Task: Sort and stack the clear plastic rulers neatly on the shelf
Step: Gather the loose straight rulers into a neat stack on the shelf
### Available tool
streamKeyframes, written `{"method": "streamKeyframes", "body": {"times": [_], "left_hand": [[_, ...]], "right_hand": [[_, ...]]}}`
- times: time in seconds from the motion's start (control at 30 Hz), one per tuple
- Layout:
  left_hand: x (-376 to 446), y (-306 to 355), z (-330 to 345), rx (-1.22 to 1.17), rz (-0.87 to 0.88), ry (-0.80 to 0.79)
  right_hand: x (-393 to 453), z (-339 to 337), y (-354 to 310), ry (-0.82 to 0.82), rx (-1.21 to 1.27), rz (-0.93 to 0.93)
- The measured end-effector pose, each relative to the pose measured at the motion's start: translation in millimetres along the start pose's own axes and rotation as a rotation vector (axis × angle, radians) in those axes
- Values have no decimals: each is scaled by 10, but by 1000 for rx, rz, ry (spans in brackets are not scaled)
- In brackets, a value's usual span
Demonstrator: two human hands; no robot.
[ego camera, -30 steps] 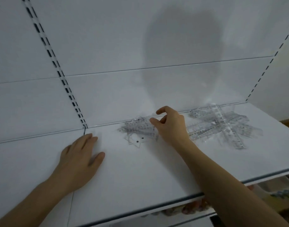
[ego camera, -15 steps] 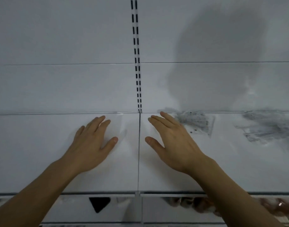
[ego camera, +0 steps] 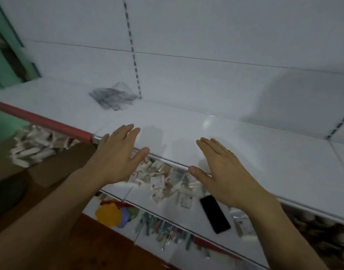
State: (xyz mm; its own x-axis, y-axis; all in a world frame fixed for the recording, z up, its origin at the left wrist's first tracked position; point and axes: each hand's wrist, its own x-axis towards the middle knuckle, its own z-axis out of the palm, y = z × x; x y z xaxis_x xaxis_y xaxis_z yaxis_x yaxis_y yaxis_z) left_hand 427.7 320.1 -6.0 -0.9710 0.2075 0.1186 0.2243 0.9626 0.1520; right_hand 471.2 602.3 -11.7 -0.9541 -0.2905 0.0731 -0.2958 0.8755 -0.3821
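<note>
Two bare hands are held flat, palms down, above the front edge of a white shelf, fingers straight and close together, with nothing gripped in either. The left hand is seen over the shelf's front lip, its thumb spread to the side; the right hand is placed well apart from it, thumb at the lip. Whether the palms touch the surface cannot be told. The clear plastic rulers are seen as one loose, blurred grey heap far back on the shelf, just beside the slotted upright of the back wall and well beyond the left hand; their edges are crossed at odd angles, and no markings can be read. On a lower shelf, small white packets are piled between the wrists, and a black phone is laid beside the right wrist. A red strip runs along the shelf edge at left.
</note>
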Motion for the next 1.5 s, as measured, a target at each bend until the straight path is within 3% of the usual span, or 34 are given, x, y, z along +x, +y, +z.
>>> {"method": "streamKeyframes", "body": {"times": [0.23, 0.43, 0.87, 1.2, 1.5], "left_hand": [[-359, -1282, -240, 3, -86, 44], [-403, -2141, -120, -16, -147, 50], [894, -3607, -213, -99, -87, 142], [2168, -4045, -37, -230, 289, 54], [3140, -4197, -139, -297, 663, 41]], "right_hand": [[833, 555, -1277, -61, 86, -156], [1600, 1002, -1915, -94, 95, -220], [3361, 1366, -2589, -13, 109, -155], [3776, 1328, -2624, 60, 21, 130], [4383, 1417, -2890, 316, -31, 305]]}}
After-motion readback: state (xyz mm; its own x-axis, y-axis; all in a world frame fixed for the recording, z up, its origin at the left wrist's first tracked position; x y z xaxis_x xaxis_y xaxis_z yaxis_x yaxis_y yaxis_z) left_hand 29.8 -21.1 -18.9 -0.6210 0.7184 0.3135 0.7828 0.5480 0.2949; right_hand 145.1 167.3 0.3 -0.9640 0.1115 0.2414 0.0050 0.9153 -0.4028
